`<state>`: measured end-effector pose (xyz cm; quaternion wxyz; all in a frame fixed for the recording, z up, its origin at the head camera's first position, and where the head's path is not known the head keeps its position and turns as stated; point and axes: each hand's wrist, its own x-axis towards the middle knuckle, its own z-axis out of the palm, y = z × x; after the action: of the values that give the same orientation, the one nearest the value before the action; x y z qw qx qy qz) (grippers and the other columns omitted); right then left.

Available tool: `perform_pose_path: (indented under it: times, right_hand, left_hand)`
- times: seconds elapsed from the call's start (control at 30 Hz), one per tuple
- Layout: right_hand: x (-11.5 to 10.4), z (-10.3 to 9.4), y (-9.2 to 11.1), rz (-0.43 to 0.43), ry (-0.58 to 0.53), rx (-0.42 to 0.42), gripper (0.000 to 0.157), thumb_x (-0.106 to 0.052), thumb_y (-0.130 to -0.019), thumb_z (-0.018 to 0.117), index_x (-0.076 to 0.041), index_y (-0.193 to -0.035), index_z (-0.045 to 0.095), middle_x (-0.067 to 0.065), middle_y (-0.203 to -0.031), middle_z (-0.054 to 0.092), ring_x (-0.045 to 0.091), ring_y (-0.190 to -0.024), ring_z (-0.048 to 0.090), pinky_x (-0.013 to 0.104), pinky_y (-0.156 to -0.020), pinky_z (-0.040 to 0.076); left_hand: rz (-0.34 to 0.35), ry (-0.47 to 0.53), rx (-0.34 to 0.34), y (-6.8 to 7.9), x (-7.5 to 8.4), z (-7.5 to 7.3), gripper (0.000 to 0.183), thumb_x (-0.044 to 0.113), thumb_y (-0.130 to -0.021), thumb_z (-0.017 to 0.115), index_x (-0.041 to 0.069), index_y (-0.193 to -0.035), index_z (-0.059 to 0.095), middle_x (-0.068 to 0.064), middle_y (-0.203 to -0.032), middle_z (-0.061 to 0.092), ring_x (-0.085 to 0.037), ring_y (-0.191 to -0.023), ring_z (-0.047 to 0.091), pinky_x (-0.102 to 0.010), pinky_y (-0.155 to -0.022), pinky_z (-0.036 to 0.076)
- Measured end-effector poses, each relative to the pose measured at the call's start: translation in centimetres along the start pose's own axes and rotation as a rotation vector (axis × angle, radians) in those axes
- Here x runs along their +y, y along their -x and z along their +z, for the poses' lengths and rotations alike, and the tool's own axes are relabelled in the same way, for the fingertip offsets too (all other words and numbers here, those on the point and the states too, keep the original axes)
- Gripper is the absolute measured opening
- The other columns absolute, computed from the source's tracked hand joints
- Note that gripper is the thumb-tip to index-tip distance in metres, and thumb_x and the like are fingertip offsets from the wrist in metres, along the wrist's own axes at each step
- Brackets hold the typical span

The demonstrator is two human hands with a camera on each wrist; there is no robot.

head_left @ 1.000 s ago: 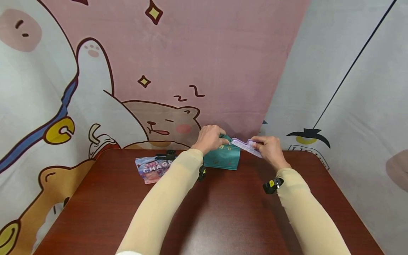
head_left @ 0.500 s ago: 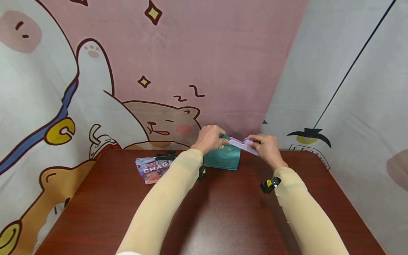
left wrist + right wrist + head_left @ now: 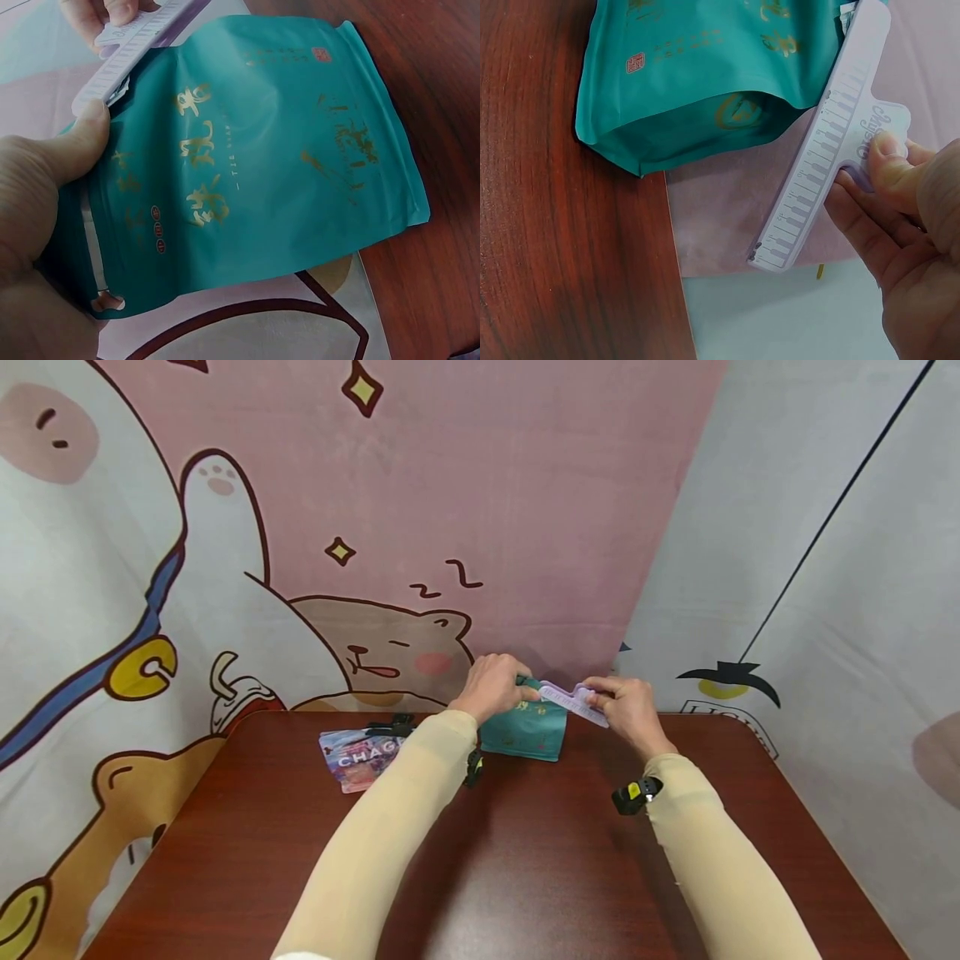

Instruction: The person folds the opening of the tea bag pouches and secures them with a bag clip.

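Observation:
A teal tea bag (image 3: 262,150) with gold characters stands near the table's back edge. My left hand (image 3: 491,687) pinches its folded top, the thumb pressing along the fold in the left wrist view. A light purple sealing clip (image 3: 821,154) printed with piano keys is in my right hand (image 3: 630,710), pinched by its handle between thumb and fingers. The clip's far end lies over the right end of the bag's top, close to my left thumb. Most of the clip's bar sticks out past the bag's side.
Left of my left forearm lies a colourful pouch (image 3: 360,762) with a black clip (image 3: 393,724) on its upper edge, partly hidden by the sleeve. The brown table (image 3: 525,860) ends against a cartoon-printed cloth (image 3: 525,510) behind.
My right hand has moved slightly left, bringing the purple clip further over the end of the bag's top. My left hand and the bag have stayed in place.

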<state>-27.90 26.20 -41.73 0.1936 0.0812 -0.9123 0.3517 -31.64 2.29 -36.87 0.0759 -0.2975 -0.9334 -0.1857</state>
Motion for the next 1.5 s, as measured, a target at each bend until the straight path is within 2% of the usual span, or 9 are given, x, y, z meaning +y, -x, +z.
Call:
perform_pose_path:
  times: [0.37,0.67,0.83,1.07,1.17,1.37,1.5]
  right_hand:
    - [-0.3,0.0,-0.2,-0.006,-0.003,0.004,0.016,0.001,-0.089,0.077,-0.003,-0.104,0.081,0.019,-0.102,0.077,0.031,-0.084,0.066,0.035,-0.071,0.049]
    - [-0.6,0.1,0.0,-0.014,-0.017,0.017,0.015,0.001,-0.090,0.076,-0.002,-0.104,0.081,0.020,-0.102,0.077,0.032,-0.085,0.068,0.031,-0.070,0.050]
    - [-1.1,0.1,0.0,-0.008,-0.016,0.017,0.015,-0.001,-0.092,0.075,-0.003,-0.105,0.081,0.019,-0.104,0.077,0.033,-0.087,0.068,0.038,-0.072,0.052]
    - [-1.5,0.1,0.0,-0.023,-0.030,0.025,0.015,0.000,-0.091,0.075,-0.003,-0.105,0.081,0.019,-0.103,0.077,0.033,-0.084,0.068,0.040,-0.071,0.052]
    - [-1.7,0.1,-0.1,-0.038,-0.033,0.033,0.015,0.000,-0.091,0.076,-0.002,-0.105,0.081,0.019,-0.101,0.077,0.032,-0.082,0.068,0.038,-0.069,0.052]
    - [-2.2,0.1,-0.3,-0.078,-0.030,0.055,0.014,-0.001,-0.089,0.078,-0.003,-0.102,0.081,0.017,-0.097,0.077,0.030,-0.079,0.068,0.031,-0.067,0.050]
    - [-2.5,0.2,-0.5,-0.085,-0.032,0.071,0.014,0.000,-0.087,0.079,-0.004,-0.101,0.082,0.016,-0.096,0.078,0.028,-0.077,0.068,0.026,-0.065,0.048]
  left_hand:
    - [0.024,0.047,-0.019,0.0,0.0,-0.3,0.025,0.037,-0.089,0.083,0.016,-0.102,0.084,0.002,-0.098,0.080,-0.015,-0.082,0.068,-0.035,-0.082,0.050]
    - [-0.015,0.074,-0.025,0.1,-0.1,-0.3,0.026,0.036,-0.086,0.086,0.013,-0.098,0.082,-0.001,-0.099,0.078,-0.018,-0.089,0.066,-0.038,-0.093,0.050]
    - [-0.023,0.075,-0.012,0.0,-0.1,-0.4,0.027,0.037,-0.084,0.087,0.012,-0.094,0.080,-0.001,-0.096,0.077,-0.020,-0.089,0.066,-0.039,-0.094,0.049]
    - [-0.054,0.069,-0.030,0.0,0.1,-0.6,0.032,0.037,-0.083,0.088,0.012,-0.102,0.081,-0.002,-0.105,0.078,-0.022,-0.099,0.068,-0.040,-0.100,0.047]
    - [-0.061,0.061,-0.035,0.0,0.1,-0.6,0.031,0.038,-0.083,0.087,0.013,-0.100,0.081,-0.001,-0.104,0.078,-0.021,-0.097,0.067,-0.039,-0.098,0.048]
    - [-0.056,0.055,-0.025,0.0,0.1,-0.6,0.028,0.038,-0.083,0.088,0.013,-0.087,0.078,0.001,-0.084,0.073,-0.018,-0.081,0.059,-0.036,-0.084,0.047]
    - [-0.052,0.053,-0.027,0.0,0.1,-0.6,0.027,0.038,-0.083,0.088,0.014,-0.083,0.075,0.003,-0.077,0.069,-0.016,-0.077,0.055,-0.035,-0.082,0.044]
